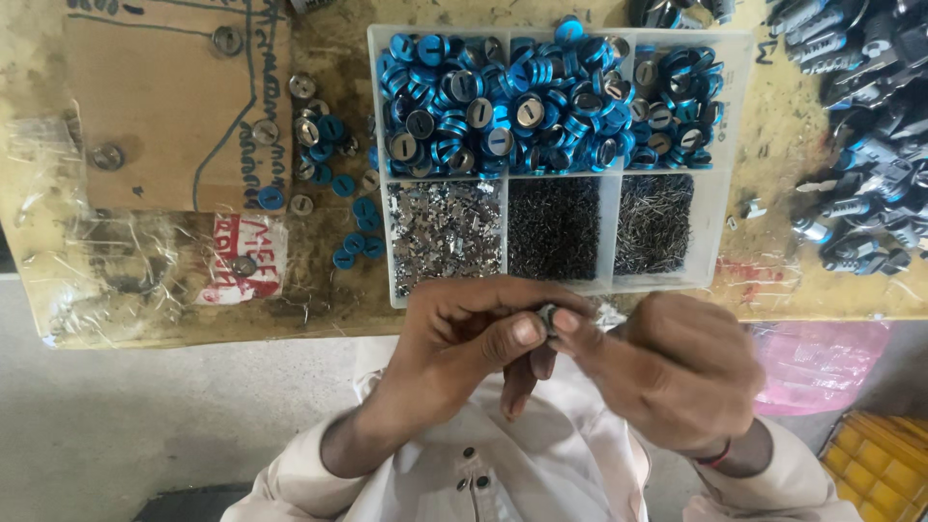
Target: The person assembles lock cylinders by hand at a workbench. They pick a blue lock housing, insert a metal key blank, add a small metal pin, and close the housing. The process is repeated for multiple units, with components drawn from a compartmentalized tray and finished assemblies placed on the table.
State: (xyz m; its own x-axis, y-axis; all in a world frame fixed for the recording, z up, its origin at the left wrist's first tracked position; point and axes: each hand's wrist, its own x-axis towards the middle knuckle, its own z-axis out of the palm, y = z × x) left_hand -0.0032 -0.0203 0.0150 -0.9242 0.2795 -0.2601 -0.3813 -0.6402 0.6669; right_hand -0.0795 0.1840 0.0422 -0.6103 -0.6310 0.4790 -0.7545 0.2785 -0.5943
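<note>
On the left of the bench (174, 319) lie a cardboard sheet (164, 106) and loose blue discs (348, 208); nearer the middle my left hand (454, 338) pinches a small metal part (547, 317) between thumb and forefinger, just in front of the divided tray (720, 193) of blue discs, metal chips and pins. My right hand (667, 372) meets it there, its grip pressed together on the same part from the other side. I judge this a fitting step in mid-air; the next move would call for a steady hold and a fine turn or push.
</note>
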